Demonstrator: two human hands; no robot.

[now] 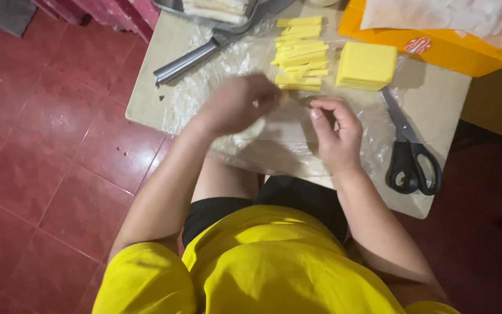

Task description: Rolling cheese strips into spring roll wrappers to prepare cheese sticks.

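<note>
1. Head view, work surface: a pale low table (pixel 437 110) stands on a red tiled floor (pixel 47 174). A sheet of clear plastic film (pixel 216 87) is spread over the table's middle.

2. Head view, left hand (pixel 236 104): it is curled over the film, fingers bent inward toward the right hand. The fingertips are blurred, so whether they pinch anything cannot be told.

3. Head view, right hand (pixel 335 136): the fingers are bent and drawn together just beside the left hand, above the film. Something thin may lie between the two hands, but it is too blurred to identify; the grasp cannot be told.

4. Head view, yellow sticks (pixel 300 55): a pile of cut yellow strips lies on the film just beyond both hands, nearest to the fingertips.

5. Head view, yellow block (pixel 366 65): an uncut rectangular slab sits just beside the sticks, on their right.

6. Head view, scissors (pixel 411 154): black-handled, lying flat on the table to the right of the right hand, blades pointing toward the block.

7. Head view, far edge: a long metal knife (pixel 204 55) lies diagonally by a metal tray (pixel 204 17); an orange box (pixel 437 40) occupies the far right corner.

8. Head view, foreground: the person wears a yellow shirt (pixel 274 267) and black shorts (pixel 297 200).
</note>
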